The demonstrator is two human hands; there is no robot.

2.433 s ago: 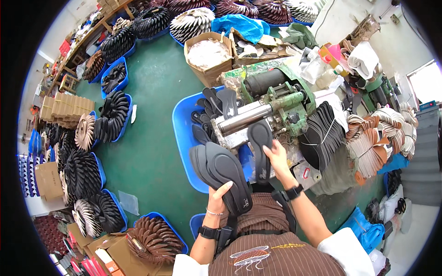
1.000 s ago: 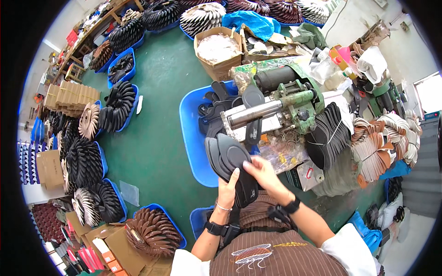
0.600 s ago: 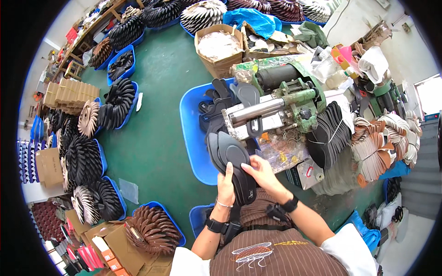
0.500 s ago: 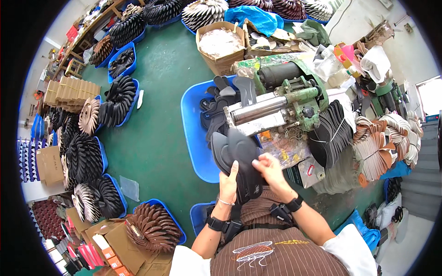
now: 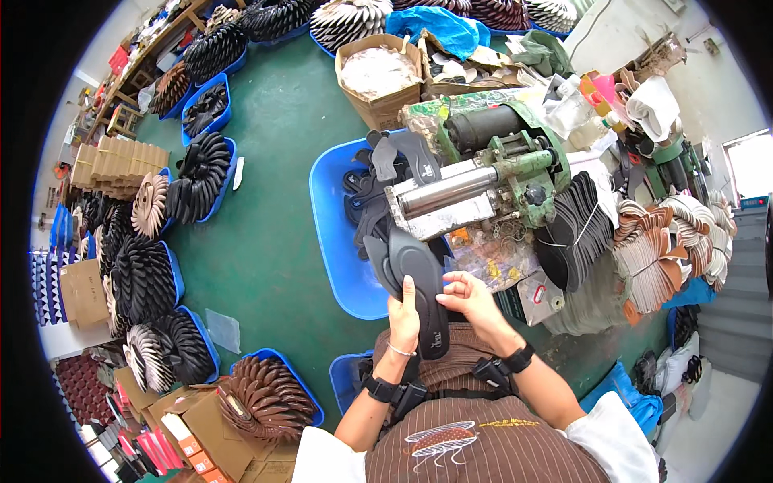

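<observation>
My left hand [image 5: 403,318] is closed round a few black shoe insoles [image 5: 420,274], its thumb across the top one. That insole lies lengthwise before me, its heel end with a small pale print toward my apron, and another fans out behind it on the left. At its right edge my right hand [image 5: 477,307] has thumb and fingertips drawn together on the rim. Just beyond the insoles stands a green machine with a shiny metal roller [image 5: 447,191]. Left of the roller, a blue tub [image 5: 326,217] holds more dark insoles [image 5: 372,211].
The machine rests on a cluttered bench [image 5: 503,262] with a bound stack of black insoles [image 5: 576,233] and pale and brown bundles [image 5: 656,270]. A cardboard box [image 5: 377,101] stands behind. Along the left, blue bins hold fanned insoles [image 5: 145,278]; another bin [image 5: 270,398] sits nearer.
The top insole, blurred and bent before, now lies flat with its print showing. My right fingers have shifted slightly along its edge. The whole view has moved slightly.
</observation>
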